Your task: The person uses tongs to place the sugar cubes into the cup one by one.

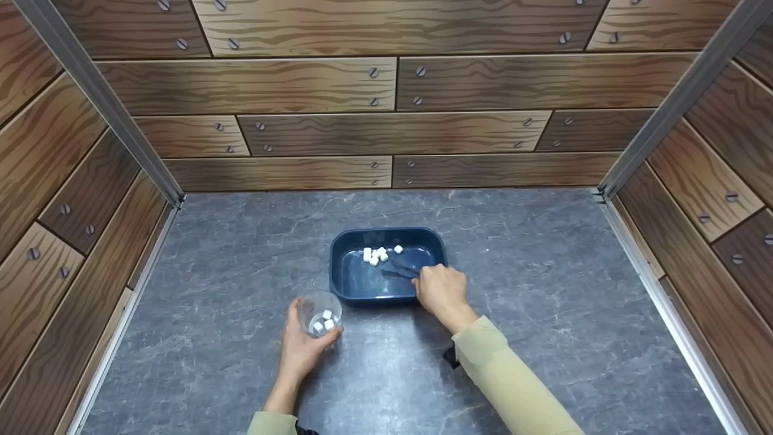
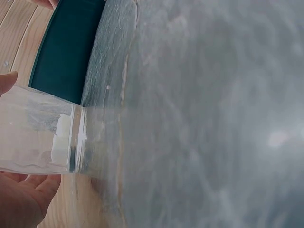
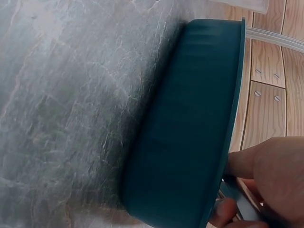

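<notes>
My right hand hides the back end of the tongs. In my right wrist view, the tray hides its cubes; in my left, the edge cuts off the cup.

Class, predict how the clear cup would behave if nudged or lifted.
The clear cup is probably stiff: its wall looks undented in the left grip. Its smooth, shiny surface may be slippery. With only a few white cubes at the bottom, it is likely light and might tip.
</notes>
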The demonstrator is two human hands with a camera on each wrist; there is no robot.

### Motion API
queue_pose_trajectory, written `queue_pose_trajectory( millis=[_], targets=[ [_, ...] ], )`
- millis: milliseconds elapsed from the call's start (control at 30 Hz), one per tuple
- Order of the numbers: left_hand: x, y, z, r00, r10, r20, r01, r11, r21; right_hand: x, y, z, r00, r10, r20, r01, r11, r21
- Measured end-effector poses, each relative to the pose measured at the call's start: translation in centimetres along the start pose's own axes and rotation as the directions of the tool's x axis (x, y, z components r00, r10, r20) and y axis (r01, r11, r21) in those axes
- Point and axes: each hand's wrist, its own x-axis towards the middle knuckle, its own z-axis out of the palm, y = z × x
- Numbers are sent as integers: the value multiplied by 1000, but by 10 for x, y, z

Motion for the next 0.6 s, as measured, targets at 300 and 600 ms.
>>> queue_pose_trajectory(
  millis=[300, 600],
  targets=[
    [0, -1, 1, 999, 30, -12, -30, 999, -13, 4, -4, 1, 1000, 0, 2, 0, 1000, -17],
    [-1, 0, 0, 1000, 14, -7, -14, 1000, 9, 10, -6, 7, 999, -8, -37, 8, 1000, -11]
  ],
)
